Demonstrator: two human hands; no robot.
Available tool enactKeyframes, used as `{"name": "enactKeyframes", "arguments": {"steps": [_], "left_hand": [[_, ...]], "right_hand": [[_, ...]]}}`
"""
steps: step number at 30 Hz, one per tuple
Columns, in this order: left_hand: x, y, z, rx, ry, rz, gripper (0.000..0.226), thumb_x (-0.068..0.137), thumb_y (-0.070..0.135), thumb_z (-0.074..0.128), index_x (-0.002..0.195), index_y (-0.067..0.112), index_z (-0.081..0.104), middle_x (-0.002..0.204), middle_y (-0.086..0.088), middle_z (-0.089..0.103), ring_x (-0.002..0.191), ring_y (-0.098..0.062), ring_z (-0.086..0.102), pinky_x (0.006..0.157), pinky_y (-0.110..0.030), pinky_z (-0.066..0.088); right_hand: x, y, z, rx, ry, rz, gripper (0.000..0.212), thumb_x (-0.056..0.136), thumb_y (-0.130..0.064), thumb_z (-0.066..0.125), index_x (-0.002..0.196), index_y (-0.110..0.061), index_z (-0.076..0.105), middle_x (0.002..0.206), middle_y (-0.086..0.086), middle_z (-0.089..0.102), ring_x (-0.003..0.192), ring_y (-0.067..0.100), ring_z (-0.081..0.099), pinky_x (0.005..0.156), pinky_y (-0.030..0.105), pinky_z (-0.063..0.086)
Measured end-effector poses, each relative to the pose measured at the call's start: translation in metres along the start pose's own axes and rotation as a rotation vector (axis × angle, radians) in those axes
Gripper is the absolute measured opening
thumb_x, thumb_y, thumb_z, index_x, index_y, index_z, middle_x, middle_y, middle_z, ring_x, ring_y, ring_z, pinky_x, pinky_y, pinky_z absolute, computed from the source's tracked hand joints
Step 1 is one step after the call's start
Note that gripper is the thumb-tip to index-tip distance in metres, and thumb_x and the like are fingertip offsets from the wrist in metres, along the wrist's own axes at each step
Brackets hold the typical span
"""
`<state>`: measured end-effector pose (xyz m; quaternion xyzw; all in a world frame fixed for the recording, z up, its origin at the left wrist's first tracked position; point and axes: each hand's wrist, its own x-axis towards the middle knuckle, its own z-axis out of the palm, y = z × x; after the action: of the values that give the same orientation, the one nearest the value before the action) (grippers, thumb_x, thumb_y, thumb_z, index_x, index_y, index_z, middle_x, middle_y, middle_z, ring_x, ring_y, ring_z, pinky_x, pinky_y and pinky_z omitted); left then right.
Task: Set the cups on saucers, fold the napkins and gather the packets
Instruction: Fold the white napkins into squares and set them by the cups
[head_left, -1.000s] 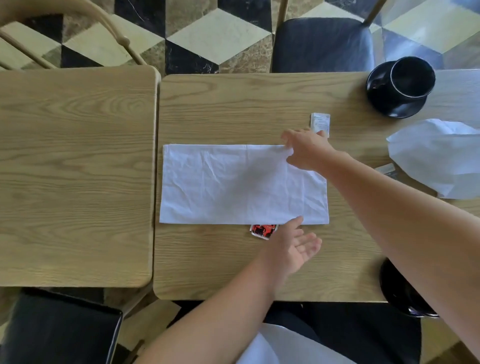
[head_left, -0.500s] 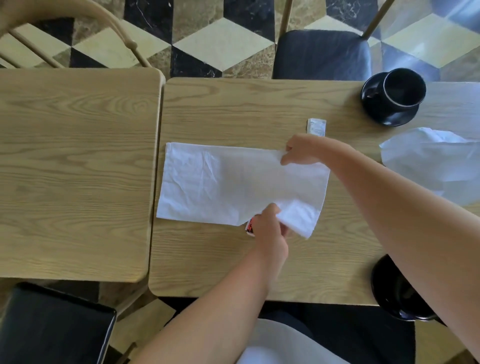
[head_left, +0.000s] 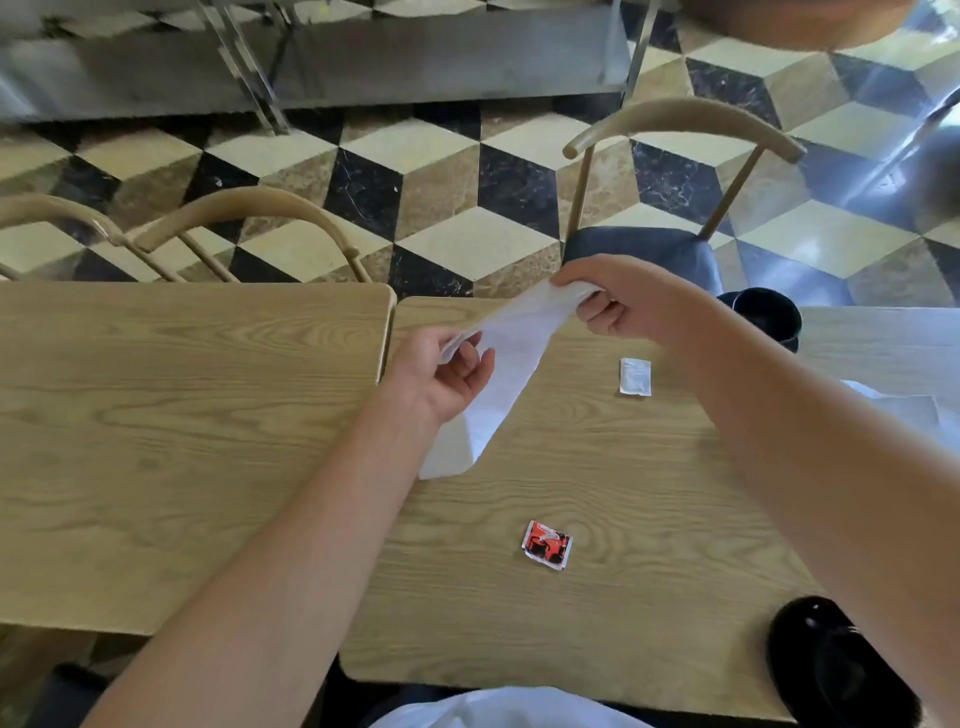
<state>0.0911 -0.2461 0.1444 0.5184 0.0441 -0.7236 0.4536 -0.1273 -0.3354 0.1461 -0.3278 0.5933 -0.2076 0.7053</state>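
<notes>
A white napkin (head_left: 506, 364) hangs in the air above the right table (head_left: 597, 467), stretched between both hands. My left hand (head_left: 441, 371) pinches its near corner and my right hand (head_left: 618, 304) grips its far corner. Its lower end droops to the tabletop. A red packet (head_left: 546, 545) lies on the table in front of me, and a white packet (head_left: 635, 376) lies farther back. Behind my right forearm a black cup on a saucer (head_left: 766, 317) shows in part. Another black cup and saucer (head_left: 836, 670) sit at the near right edge.
A second white napkin (head_left: 906, 410) peeks out behind my right arm. A second wooden table (head_left: 182, 441) stands to the left with a narrow gap between. Chairs (head_left: 680, 171) stand beyond both tables on a checkered floor.
Both hands have lifted the napkin off the table; it lay flat one second ago. The red packet it half covered is exposed. The camera has tilted up.
</notes>
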Motion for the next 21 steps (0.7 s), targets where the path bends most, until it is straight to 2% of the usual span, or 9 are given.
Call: {"name": "enactKeyframes", "arguments": {"steps": [3,7,10,12,15,21], "left_hand": [[-0.007,0.033,0.026,0.042,-0.068,0.099,0.036,0.094,-0.001,0.049,0.061,0.0,0.064,0.051,-0.002,0.056,0.034,-0.006,0.049,0.048,-0.023,0.054],[-0.021,0.065,0.056,0.111,-0.127,0.239,0.022,0.092,0.002,0.051,0.073,0.003,0.061,0.045,0.002,0.058,0.038,-0.007,0.045,0.05,-0.023,0.05],[-0.026,0.078,0.067,0.114,-0.174,0.297,0.028,0.092,0.0,0.05,0.067,0.003,0.062,0.052,0.0,0.062,0.041,-0.008,0.046,0.051,-0.024,0.051],[-0.028,0.084,0.069,0.125,-0.179,0.306,0.029,0.091,0.0,0.05,0.065,0.002,0.062,0.051,-0.001,0.061,0.041,-0.008,0.047,0.05,-0.025,0.051],[-0.028,0.091,0.068,0.114,-0.135,0.301,0.025,0.094,0.002,0.048,0.071,0.003,0.059,0.047,0.0,0.056,0.038,-0.009,0.046,0.048,-0.023,0.05],[-0.025,0.092,0.061,0.118,-0.061,0.257,0.026,0.102,0.024,0.059,0.082,0.007,0.058,0.05,0.001,0.056,0.036,-0.007,0.042,0.042,-0.02,0.046]], "right_hand": [[-0.014,-0.03,0.009,0.127,0.062,-0.09,0.023,0.093,-0.017,0.062,0.074,-0.017,0.049,0.053,-0.005,0.036,0.04,0.005,0.027,0.033,0.015,0.017],[-0.027,-0.057,0.022,0.183,0.093,-0.223,0.027,0.096,-0.013,0.052,0.07,-0.018,0.046,0.058,-0.004,0.035,0.043,0.005,0.027,0.037,0.015,0.016],[-0.037,-0.064,0.028,0.245,0.111,-0.279,0.024,0.094,-0.01,0.053,0.07,-0.016,0.05,0.061,-0.003,0.036,0.048,0.006,0.029,0.042,0.015,0.018],[-0.042,-0.066,0.027,0.288,0.111,-0.278,0.017,0.094,-0.012,0.057,0.079,-0.015,0.051,0.063,-0.002,0.038,0.049,0.006,0.032,0.043,0.015,0.02],[-0.047,-0.068,0.023,0.311,0.128,-0.279,0.021,0.096,-0.019,0.062,0.08,-0.018,0.048,0.059,-0.004,0.039,0.046,0.004,0.034,0.042,0.014,0.022],[-0.06,-0.061,0.013,0.386,0.173,-0.25,0.023,0.094,-0.033,0.07,0.087,-0.02,0.052,0.057,-0.006,0.046,0.045,0.004,0.038,0.039,0.014,0.029]]}}
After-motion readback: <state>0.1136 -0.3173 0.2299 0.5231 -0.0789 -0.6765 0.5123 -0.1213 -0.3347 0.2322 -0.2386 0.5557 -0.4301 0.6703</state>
